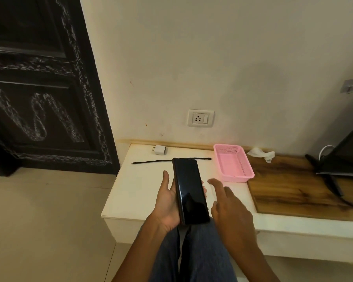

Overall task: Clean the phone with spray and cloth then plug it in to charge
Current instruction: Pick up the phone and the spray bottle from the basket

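Head view: phone [190, 192] black, glossy, screen dark, lies face up in left hand [167, 202], fingers [204, 189] curled around its edge, above white tabletop [135, 192]. Right hand [228, 206] beside phone, not touching, fingers spread. Black cable [151, 161], white charger [159, 150] behind.

The left hand [167, 202] is lying palm up, fingers curled in a grip around a phone [190, 190]. The right hand [228, 202] is hovering just beside it, palm down, fingers spread and empty.
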The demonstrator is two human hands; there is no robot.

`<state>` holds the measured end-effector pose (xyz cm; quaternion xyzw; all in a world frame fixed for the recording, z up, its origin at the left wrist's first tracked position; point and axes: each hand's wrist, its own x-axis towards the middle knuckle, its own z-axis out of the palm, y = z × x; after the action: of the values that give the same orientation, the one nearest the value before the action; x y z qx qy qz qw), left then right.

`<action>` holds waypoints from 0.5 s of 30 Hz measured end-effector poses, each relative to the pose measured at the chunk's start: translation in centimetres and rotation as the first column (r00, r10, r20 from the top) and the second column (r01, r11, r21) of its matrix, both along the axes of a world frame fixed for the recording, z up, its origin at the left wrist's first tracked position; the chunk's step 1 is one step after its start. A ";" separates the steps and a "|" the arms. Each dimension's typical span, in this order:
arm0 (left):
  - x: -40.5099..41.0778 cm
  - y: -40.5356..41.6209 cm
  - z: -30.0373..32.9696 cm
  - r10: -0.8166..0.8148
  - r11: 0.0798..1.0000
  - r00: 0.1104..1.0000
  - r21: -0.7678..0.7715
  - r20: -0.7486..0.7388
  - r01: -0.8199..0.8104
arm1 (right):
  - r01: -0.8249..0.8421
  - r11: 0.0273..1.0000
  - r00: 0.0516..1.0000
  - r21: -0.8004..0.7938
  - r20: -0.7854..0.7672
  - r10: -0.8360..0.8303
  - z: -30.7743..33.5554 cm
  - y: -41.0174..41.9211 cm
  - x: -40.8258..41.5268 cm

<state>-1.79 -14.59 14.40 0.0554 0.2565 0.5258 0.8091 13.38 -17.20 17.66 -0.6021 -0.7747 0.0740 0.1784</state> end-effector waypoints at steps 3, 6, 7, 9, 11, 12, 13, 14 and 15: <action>-0.3 0.2 -0.4 0.030 0.999 0.999 -0.034 0.045 -0.029 | 0.000 0.999 1.000 -0.054 0.013 0.001 -1.4 -1.4 0.3; -0.3 0.1 -0.9 0.015 0.999 1.000 -0.045 -0.006 -0.015 | -0.021 0.998 1.000 -0.055 -0.012 0.020 -1.4 -1.1 0.0; -0.2 0.0 -1.0 0.011 0.999 1.000 -0.044 -0.020 -0.011 | -0.030 0.999 0.999 -0.045 -0.031 0.029 -1.1 -0.8 -0.2; 0.1 -0.3 -0.8 0.018 0.999 0.999 -0.042 -0.029 -0.019 | -0.056 0.998 0.995 -0.030 -0.078 0.053 -0.1 0.1 -0.7; 0.4 -0.5 -0.8 0.015 0.999 0.999 -0.032 -0.049 -0.016 | -0.080 0.997 0.989 -0.018 -0.126 0.077 0.9 1.1 -1.2; 0.5 -0.6 -0.9 0.013 0.999 0.998 -0.030 -0.067 -0.015 | -0.087 0.996 0.986 -0.010 -0.147 0.085 1.5 1.6 -1.4; 0.6 -0.6 -0.9 0.014 0.999 0.996 -0.029 -0.084 -0.017 | -0.089 0.996 0.982 -0.004 -0.167 0.087 2.0 2.2 -1.6; 0.7 -0.7 -0.9 0.019 0.999 0.995 -0.033 -0.097 -0.023 | -0.084 0.996 0.978 0.001 -0.191 0.083 2.5 2.8 -1.8; 0.8 -0.6 -1.0 0.023 0.999 0.994 -0.034 -0.108 -0.027 | -0.075 0.997 0.973 0.004 -0.217 0.074 2.9 3.3 -1.9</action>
<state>-1.00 -15.21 13.38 0.0661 0.3098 0.5276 0.7882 11.45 -13.88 20.54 -0.5615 -0.7723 0.1475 0.2580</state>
